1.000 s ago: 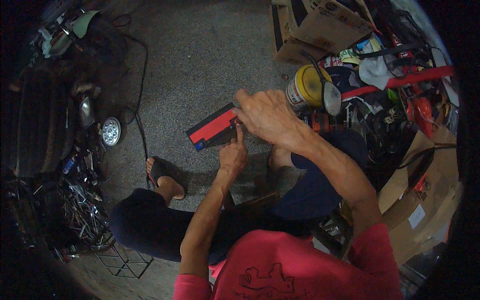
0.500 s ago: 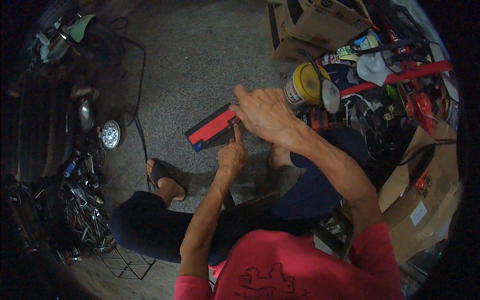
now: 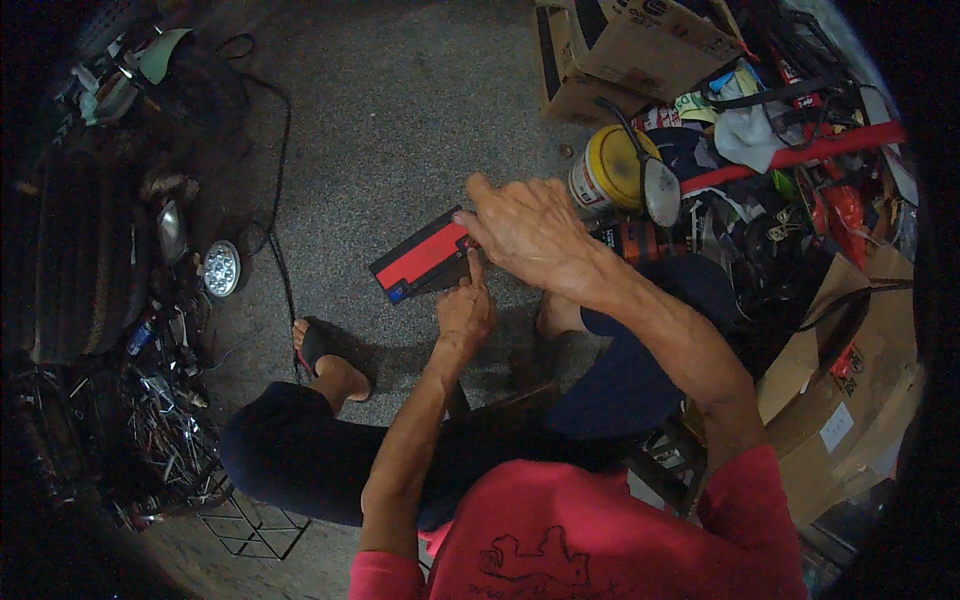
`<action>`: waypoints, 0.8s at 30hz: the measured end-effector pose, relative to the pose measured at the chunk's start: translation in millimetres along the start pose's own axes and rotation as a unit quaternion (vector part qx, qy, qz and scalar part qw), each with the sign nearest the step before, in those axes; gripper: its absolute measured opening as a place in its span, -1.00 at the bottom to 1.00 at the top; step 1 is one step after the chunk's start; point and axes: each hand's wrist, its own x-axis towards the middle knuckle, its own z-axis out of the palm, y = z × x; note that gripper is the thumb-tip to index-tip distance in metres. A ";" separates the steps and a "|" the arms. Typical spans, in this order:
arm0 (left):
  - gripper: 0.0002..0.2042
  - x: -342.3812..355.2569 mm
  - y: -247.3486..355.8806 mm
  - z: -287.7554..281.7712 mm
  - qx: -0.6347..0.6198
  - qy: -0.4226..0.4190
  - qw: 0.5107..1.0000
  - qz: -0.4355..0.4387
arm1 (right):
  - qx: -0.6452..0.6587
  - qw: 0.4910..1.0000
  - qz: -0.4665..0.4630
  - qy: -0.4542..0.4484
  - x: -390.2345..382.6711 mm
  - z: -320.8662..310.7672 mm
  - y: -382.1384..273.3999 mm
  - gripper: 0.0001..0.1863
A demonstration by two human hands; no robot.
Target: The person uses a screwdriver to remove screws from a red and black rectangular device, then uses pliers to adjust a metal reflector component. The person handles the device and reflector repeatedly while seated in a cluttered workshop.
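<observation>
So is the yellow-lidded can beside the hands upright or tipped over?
Upright: the yellow-lidded can stands on the floor with its round lid facing up, behind the right hand.

Red/black box (image 3: 420, 262): smooth plastic, semi-matt, w/ glossy red face. Floor (image 3: 400, 130): rough, grainy concrete. Tin (image 3: 610, 170): metal, yellow lid matt. Cartons (image 3: 640, 50): plain brown cardboard. Round lamp (image 3: 221, 268): shiny chrome. Shirt (image 3: 620, 530): red cloth.

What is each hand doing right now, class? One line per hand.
Left hand: mostly closed, forefinger pointing up against the flat red-and-black rectangular box.
Right hand: closed over that box's right end, holding it.
</observation>
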 end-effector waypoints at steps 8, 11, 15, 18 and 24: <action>-0.20 0.4 -2.4 5.2 0.004 0.006 1.000 0.009 | -0.007 0.998 -0.038 0.052 -4.1 4.2 0.0 -0.75; -0.20 -0.3 -0.9 1.8 0.001 -0.002 1.000 -0.004 | -0.004 1.000 -0.007 0.006 0.2 -0.8 -3.5 -0.75; -0.19 -0.9 2.3 -3.7 -0.004 -0.008 1.000 -0.003 | -0.010 1.000 0.003 0.006 0.3 -1.1 -2.2 -0.76; -0.19 -0.4 -2.6 1.3 -0.001 -0.016 1.000 0.000 | -0.028 0.999 -0.013 0.018 -1.0 -4.7 -8.3 -0.75; -0.19 1.0 -4.2 5.6 0.010 -0.012 1.000 0.002 | -0.011 0.996 -0.064 0.055 -0.1 8.8 0.4 -0.73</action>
